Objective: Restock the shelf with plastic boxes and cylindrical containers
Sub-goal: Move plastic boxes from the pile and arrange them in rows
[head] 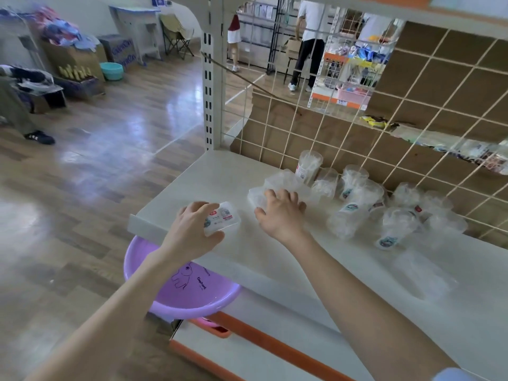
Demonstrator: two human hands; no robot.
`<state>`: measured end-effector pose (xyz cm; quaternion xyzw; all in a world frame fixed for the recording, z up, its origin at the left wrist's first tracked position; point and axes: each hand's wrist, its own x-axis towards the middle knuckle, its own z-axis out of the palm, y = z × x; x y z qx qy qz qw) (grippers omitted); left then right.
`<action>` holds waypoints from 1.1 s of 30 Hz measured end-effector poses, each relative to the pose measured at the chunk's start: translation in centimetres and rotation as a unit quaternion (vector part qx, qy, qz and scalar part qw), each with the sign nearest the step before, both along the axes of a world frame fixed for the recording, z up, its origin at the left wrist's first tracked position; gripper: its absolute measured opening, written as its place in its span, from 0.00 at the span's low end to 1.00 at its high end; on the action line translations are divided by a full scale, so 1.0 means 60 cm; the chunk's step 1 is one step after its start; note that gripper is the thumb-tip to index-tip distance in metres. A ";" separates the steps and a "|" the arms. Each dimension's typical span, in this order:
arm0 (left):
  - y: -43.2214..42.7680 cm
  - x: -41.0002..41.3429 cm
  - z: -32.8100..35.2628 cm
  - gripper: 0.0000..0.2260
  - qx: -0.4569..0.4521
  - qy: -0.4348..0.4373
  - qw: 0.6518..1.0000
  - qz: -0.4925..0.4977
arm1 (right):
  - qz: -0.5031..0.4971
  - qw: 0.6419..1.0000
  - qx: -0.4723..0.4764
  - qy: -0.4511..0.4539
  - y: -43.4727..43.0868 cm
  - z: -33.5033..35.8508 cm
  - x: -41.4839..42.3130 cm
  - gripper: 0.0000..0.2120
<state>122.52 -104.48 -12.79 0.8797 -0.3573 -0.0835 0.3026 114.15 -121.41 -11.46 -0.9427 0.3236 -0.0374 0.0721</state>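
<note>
My left hand point(193, 226) grips a small clear plastic box point(224, 217) with a red and blue label, just above the white shelf point(264, 259) near its front left corner. My right hand point(280, 213) lies curled over a group of clear plastic boxes point(286, 185) further back on the shelf. Several clear cylindrical containers point(354, 204) with labels stand and lie to the right, along the wire grid back. One tall cylinder point(309, 166) stands upright behind the boxes.
A purple basin point(192, 292) with an elephant print sits below the shelf's front edge. An orange-trimmed lower shelf point(275, 350) juts out beneath. A wire grid point(384, 127) backs the shelf, with an upright post point(211, 78) at its left. People stand at shelves beyond.
</note>
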 end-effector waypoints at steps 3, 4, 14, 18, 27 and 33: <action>0.000 -0.002 0.004 0.24 -0.024 -0.016 1.000 0.003 | 0.010 0.999 -0.019 0.026 0.007 -0.001 0.007 0.20; -0.002 -0.003 0.007 0.22 -0.040 -0.024 0.999 0.008 | 0.018 0.999 -0.029 0.030 0.009 0.001 0.006 0.20; -0.056 -0.050 0.047 0.14 -0.194 0.017 0.981 -0.018 | -0.082 0.772 0.533 -0.337 0.000 0.069 -0.050 0.25; -0.084 -0.079 0.052 0.22 -0.193 0.095 0.975 -0.054 | -0.069 0.537 0.725 -0.426 -0.007 0.065 -0.077 0.24; -0.096 -0.099 0.040 0.29 -0.215 0.076 0.972 -0.060 | -0.004 0.473 0.764 -0.439 -0.011 0.035 -0.128 0.26; -0.083 -0.096 0.035 0.29 -0.249 0.053 0.966 -0.041 | -0.065 0.522 0.743 -0.414 -0.004 0.034 -0.125 0.18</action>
